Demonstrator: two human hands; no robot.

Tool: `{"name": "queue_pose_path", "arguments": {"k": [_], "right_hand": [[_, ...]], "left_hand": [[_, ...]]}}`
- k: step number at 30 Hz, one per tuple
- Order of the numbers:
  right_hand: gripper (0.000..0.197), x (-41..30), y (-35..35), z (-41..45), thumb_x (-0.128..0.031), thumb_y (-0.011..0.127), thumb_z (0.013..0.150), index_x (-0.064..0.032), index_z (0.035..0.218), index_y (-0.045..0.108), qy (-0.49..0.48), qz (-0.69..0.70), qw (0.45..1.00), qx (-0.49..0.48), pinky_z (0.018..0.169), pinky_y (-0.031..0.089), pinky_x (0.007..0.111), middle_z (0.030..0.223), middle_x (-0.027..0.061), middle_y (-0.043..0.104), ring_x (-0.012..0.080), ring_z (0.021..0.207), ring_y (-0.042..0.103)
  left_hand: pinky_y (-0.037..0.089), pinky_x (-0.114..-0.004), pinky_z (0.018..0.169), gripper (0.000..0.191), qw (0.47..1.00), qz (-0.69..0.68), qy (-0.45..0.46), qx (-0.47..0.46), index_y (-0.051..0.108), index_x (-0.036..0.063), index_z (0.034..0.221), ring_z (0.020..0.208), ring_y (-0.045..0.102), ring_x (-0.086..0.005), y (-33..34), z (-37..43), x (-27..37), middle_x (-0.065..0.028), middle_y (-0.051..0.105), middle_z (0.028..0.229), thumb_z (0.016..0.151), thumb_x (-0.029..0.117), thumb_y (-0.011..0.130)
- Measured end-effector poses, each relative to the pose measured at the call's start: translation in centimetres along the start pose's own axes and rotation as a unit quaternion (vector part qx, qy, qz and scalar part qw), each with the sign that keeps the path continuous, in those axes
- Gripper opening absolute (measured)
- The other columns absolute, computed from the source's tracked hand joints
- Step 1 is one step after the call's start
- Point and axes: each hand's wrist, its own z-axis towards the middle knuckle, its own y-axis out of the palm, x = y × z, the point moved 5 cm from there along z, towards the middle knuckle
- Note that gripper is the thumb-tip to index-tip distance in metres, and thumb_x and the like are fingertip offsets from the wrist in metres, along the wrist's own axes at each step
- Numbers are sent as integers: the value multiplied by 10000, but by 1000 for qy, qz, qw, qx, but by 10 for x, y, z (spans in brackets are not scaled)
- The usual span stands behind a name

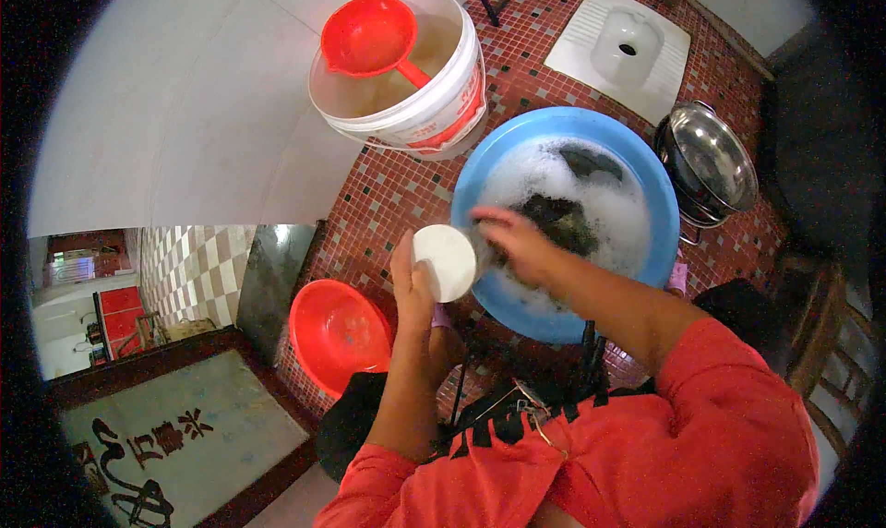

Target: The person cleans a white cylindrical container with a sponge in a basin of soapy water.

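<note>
My left hand (413, 282) grips a round white object (445, 263), perhaps a lid or the base of a container, near the left rim of a blue plastic basin (566, 121). Just to its right, my right hand (511, 241) is blurred, with its fingers spread over the basin's left side. Something greyish and blurred lies between the round object and these fingers; whether the right hand holds it is unclear. Dark wet cloth (554, 216) lies among white suds (612, 213) in the basin.
Behind on the left stands a white plastic bucket (415, 135) of cloudy water with a red dipper (369, 35) across it. A red basin (339, 334) sits at the lower left. Metal pots (713, 157) stand right of the blue basin, below a squat toilet (626, 47) in the red mosaic floor.
</note>
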Motion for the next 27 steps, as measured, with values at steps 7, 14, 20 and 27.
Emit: {"name": "queue_pose_path", "arguments": {"k": [7,14,20,27], "right_hand": [[303,17,-2,-2,-161,490,872,-68,1133,613,-64,-169,983,14,807,449,308,1013,84,642,168,860,577],[321,14,1,-5,-160,480,911,-18,1189,552,10,-58,998,-1,852,420,265,1087,53,600,128,943,543],[410,-7,28,-42,-259,565,872,-89,1242,520,-87,-189,978,-23,906,395,313,1194,110,523,207,1066,506],[372,-23,36,-32,-198,606,819,-130,1181,558,-307,-271,911,58,904,402,361,1116,139,504,284,1044,502]], "left_hand": [[323,-443,983,814,988,145,35,-32,269,57,1383,1147,378,-416,5,-3,24,-283,330,1282,735,286,704],[403,-546,910,1201,904,381,-9,-194,137,173,1427,1215,278,-505,13,-2,69,-263,102,1425,492,433,845],[383,-561,912,1144,904,379,38,-194,142,205,1422,1177,303,-534,9,11,48,-260,179,1399,514,333,825],[314,-547,948,1127,919,361,31,-154,147,165,1419,1167,322,-506,11,10,43,-303,206,1356,509,285,802]]}}
